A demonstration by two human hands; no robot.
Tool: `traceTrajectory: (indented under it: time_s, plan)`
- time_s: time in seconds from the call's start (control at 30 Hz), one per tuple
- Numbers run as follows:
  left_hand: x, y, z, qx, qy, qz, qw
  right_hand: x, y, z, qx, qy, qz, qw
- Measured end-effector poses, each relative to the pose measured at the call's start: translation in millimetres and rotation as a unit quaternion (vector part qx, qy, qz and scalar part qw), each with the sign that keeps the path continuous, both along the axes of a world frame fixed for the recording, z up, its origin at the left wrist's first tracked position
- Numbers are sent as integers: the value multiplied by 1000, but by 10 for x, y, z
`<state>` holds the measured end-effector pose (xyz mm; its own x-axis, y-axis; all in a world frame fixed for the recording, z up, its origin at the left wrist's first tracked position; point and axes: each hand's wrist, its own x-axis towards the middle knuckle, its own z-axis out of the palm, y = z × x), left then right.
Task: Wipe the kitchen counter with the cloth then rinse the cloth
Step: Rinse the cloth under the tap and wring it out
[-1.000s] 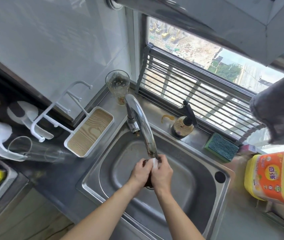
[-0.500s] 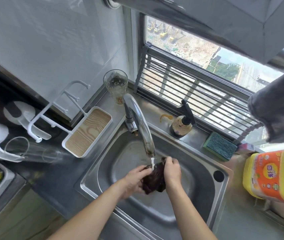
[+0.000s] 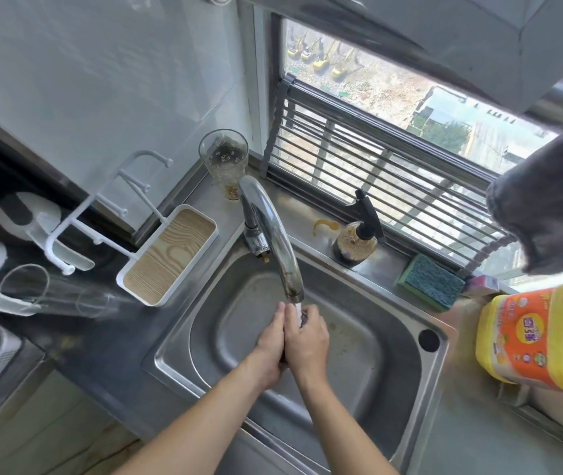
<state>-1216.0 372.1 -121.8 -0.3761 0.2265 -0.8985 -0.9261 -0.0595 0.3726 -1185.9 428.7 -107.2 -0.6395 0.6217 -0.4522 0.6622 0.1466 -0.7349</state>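
Both hands, left hand (image 3: pixel 271 341) and right hand (image 3: pixel 305 339), squeeze the dark cloth (image 3: pixel 304 317) tightly under the running tap (image 3: pixel 273 234); hard squeezing may splash water onto the desk (image 3: pixel 95 341).

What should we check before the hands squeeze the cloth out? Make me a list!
1. Water running from the curved chrome tap: ok, a white stream falls from its spout.
2. Dark wet cloth under the stream: ok.
3. Left hand grip on the cloth: ok, pressed against it.
4. Right hand grip on the cloth: ok, fingers curled round it.
5. Hands over the stainless steel sink, so drips land inside: ok.
6. Cloth rinsed clean: cannot tell, the hands hide most of it.
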Motion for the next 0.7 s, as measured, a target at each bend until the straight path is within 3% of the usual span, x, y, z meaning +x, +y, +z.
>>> traceTrajectory:
  time_s: [0.27, 0.4, 0.5, 0.6, 0.67, 0.7]
  plan:
    - [-24, 19, 16, -74, 51, 29, 996, -69, -2, -11, -5, -14, -58, 998]
    - [13, -54, 127, -69, 108, -53, 990, -79, 116, -38, -54, -81, -72, 993]
    - [81, -156, 162, -68, 164, -139, 974, -35, 280, -232, -171, -148, -185, 956]
    - [17, -333, 29, -198, 180, -127, 955, 72, 382, -415, -275, -90, -254, 923]
    - [-67, -360, 7, -193, 112, -58, 973, 71, 287, -169, -322, -21, -270, 907]
    - [-108, -324, 8, -168, 73, -24, 983, 81, 214, -113, -314, -5, -245, 917]
